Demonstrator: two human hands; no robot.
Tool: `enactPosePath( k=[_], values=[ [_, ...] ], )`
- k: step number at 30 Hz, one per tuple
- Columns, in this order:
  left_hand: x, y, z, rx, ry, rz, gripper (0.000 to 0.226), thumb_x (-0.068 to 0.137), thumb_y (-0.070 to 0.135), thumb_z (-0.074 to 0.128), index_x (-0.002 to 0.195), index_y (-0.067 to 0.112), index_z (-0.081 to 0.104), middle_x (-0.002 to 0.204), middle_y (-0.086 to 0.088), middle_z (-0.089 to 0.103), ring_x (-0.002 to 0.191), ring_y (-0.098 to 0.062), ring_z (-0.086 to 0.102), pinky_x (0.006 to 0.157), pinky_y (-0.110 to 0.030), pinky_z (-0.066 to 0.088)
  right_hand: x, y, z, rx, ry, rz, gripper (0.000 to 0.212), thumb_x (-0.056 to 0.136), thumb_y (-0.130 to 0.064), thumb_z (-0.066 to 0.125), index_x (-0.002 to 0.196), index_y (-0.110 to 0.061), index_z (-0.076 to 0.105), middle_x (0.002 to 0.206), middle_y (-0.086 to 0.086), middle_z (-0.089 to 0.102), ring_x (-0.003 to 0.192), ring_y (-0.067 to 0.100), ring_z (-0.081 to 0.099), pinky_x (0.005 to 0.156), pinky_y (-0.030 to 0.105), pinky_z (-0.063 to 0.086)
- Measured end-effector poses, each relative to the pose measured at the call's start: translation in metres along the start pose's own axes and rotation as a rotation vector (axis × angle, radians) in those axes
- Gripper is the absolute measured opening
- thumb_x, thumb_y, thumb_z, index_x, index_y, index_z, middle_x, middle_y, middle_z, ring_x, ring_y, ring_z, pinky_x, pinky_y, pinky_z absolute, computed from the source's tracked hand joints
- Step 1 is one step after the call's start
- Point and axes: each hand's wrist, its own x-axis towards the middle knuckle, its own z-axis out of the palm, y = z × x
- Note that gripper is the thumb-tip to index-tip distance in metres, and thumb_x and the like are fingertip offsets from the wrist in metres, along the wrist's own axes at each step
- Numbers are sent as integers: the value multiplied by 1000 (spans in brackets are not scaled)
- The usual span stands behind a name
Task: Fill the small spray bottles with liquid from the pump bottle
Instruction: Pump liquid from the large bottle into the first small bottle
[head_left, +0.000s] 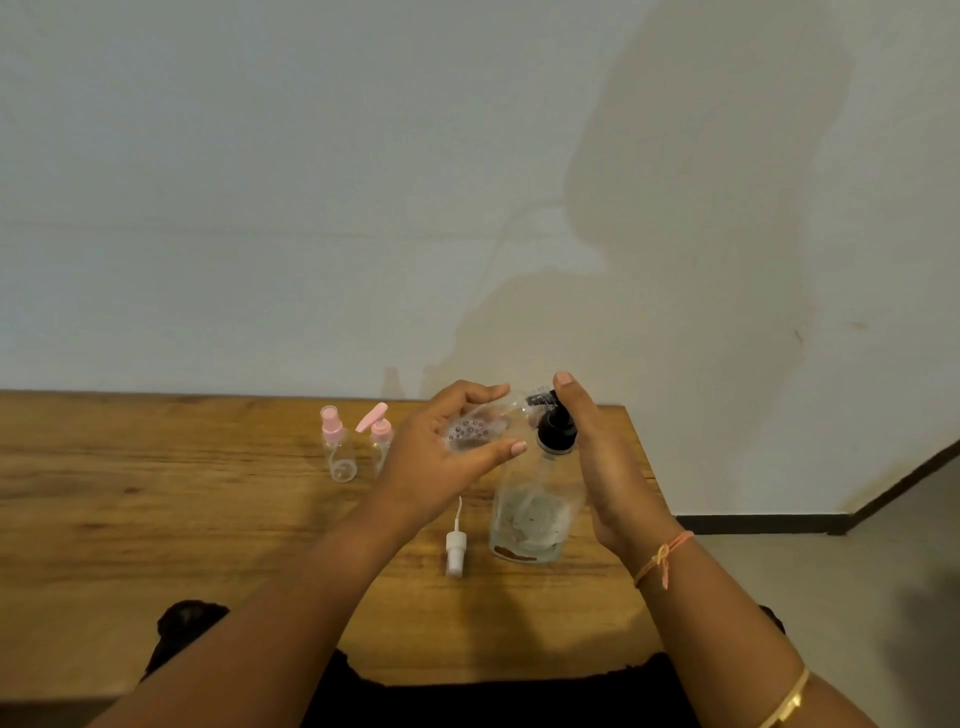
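Note:
A clear pump bottle (532, 512) with a black pump head (556, 426) stands on the wooden table (156, 493). My right hand (597, 457) lies over the pump head, fingers fairly straight, the palm pressing on it. My left hand (447, 452) grips a small clear bottle (480, 426), tilted on its side with its open neck at the pump's spout; bubbles show inside. The small bottle's white spray cap (454, 551) lies on the table in front of the pump bottle.
Two small clear bottles stand at the back of the table: one with a pink spray cap (337, 447), one with a pink pump top (378, 431). The table's right edge (649, 467) is close to my right hand. A wall rises behind.

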Motion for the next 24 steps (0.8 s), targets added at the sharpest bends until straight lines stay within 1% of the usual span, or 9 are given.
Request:
enactPosePath(
  k=[3,6,9,11,12,15,18,20,24],
  values=[
    [1,-1,0,-13,-19,-15,34,69,15,79,85,35,56,108,26,61,95,10,62,75,-3,45,2,-2,1,-1,3,0,30,94,-50,39,82,-34,60,86,-16,61,80,-4,53,65,16,35],
    [1,1,0,-21,-26,-8,34,69,16,78,86,36,56,110,23,61,97,8,62,76,-8,49,1,-1,1,-8,13,10,30,93,-53,38,83,-34,59,89,-12,61,80,-3,51,67,17,35],
    [0,5,1,-81,-23,-21,34,71,12,76,91,30,57,114,19,59,95,3,64,62,-22,57,0,-2,1,-13,3,3,47,82,-68,36,84,-32,65,92,-7,64,87,3,54,80,29,36],
    [0,6,0,-87,-25,-19,34,70,13,76,91,32,56,113,17,61,93,2,64,55,-22,56,0,-2,-1,-10,-6,-3,58,80,-72,31,94,-30,69,96,-6,67,92,4,56,80,30,36],
    [0,7,0,-82,-28,-15,34,69,16,76,91,33,56,110,17,62,93,3,64,55,-21,55,0,-3,-2,-3,-9,-7,57,83,-70,30,97,-31,69,97,-7,67,93,3,56,81,30,37],
    [0,6,-1,-63,-27,-7,34,68,22,77,91,35,56,106,25,62,95,4,64,61,-20,55,-1,-3,-3,-4,-23,-9,40,90,-62,31,93,-38,63,92,-15,63,88,-3,53,83,29,34],
    [1,2,-1,-52,-37,-19,34,69,19,77,87,37,55,107,27,62,97,3,64,72,-25,56,-2,-2,-1,11,-16,-9,31,93,-53,37,87,-35,62,89,-18,62,83,-5,52,70,19,36],
    [1,-1,0,-74,-54,-35,35,70,13,76,86,34,54,111,24,60,97,2,64,74,-22,56,-1,-2,-1,10,-1,-7,32,94,-50,39,86,-32,64,90,-14,64,83,-4,55,67,17,36],
    [1,1,1,-16,-63,-23,35,73,12,76,87,32,52,113,24,56,93,10,62,75,-5,46,0,-3,-1,7,12,2,33,97,-43,38,82,-29,63,88,-10,65,79,-3,55,64,16,35]
  ],
)
